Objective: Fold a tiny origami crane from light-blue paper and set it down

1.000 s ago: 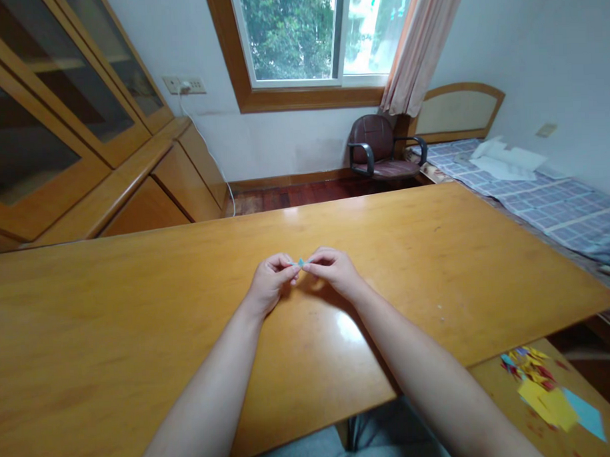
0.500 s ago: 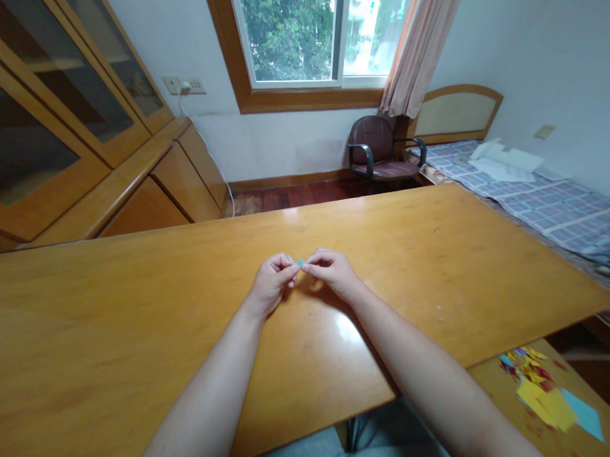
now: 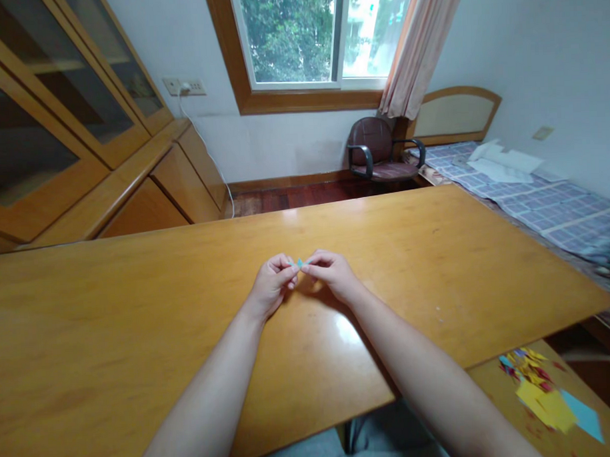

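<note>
Left hand [image 3: 271, 283]: bare, fingers curled inward, thumb and forefinger closed in a pinch on one end of a small blue folded piece [image 3: 299, 263], apparently paper. Right hand [image 3: 335, 274]: bare, in a matching pinch on the opposite end, its other fingers bent beneath the forefinger. The piece spans the gap between the two sets of fingertips, above the middle of the table, with a little pointed peak at its centre; finer folds too small to tell.

Table [image 3: 138, 314]: smooth varnished wood, honey-coloured, faintly grained, glossy near the right forearm.

Lower wooden surface [image 3: 493, 388], at right: a heap of folded paper pieces [image 3: 527, 367], mostly yellow and red, some blue, angular; beside it, flat yellow paper sheets [image 3: 546, 405], straight-edged and overlapping, and a light-blue paper sheet [image 3: 584, 415].

Beyond: armchair [image 3: 375, 143], maroon upholstery, dark curved armrests; bed [image 3: 549, 200], checked cloth cover.

Compared with the earlier frame: both pinches unchanged, the blue piece practically in place; chair and bed appear shifted very slightly in the view.
</note>
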Demonstrator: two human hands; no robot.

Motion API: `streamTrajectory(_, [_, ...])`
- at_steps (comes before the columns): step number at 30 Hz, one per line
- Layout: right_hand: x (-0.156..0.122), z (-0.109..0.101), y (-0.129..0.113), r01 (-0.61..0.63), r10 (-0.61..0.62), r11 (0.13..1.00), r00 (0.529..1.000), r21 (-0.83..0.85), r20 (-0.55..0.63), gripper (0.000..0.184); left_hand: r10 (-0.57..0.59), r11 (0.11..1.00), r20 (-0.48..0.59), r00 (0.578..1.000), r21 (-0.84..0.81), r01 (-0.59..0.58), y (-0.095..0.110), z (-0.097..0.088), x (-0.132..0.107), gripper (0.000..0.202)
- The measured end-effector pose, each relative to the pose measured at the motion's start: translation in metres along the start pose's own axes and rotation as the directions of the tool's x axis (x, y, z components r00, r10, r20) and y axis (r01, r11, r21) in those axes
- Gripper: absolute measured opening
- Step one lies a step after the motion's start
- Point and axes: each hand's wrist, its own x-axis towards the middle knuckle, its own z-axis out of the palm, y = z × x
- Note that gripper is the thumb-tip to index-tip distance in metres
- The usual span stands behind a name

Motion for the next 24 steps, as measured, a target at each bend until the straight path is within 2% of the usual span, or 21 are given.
streamTrajectory(5, [0.0,0.002,-0.003,-0.022,0.022,0.999,1.0,0.041,-0.001,0.021,-0.007,1.0,-0.008,1.0,-0.004,0.006,0.001,0.001,-0.001,0.031])
streamTrajectory(9, [0.002,0.002,-0.001,-0.015,0.015,1.0,0.999,-0.014,-0.05,0.022,0.009,0.998,-0.083,0.997,0.068,-0.003,-0.002,0.0,0.001,0.028])
streamTrajectory(12, [0.003,0.0,0.001,0.021,-0.03,0.996,0.995,-0.091,-0.099,0.023,0.049,0.988,-0.138,0.989,0.155,-0.027,-0.005,0.0,0.004,0.026])
streamTrajectory(17, [0.005,-0.002,0.005,0.115,-0.144,0.968,0.983,-0.223,-0.117,0.018,0.092,0.969,-0.215,0.972,0.245,-0.037,-0.004,0.001,0.006,0.024])
streamTrajectory(24, [0.008,-0.003,0.009,0.135,-0.174,0.952,0.977,-0.276,-0.125,0.015,0.1,0.957,-0.251,0.963,0.288,-0.024,-0.008,-0.001,0.007,0.024])
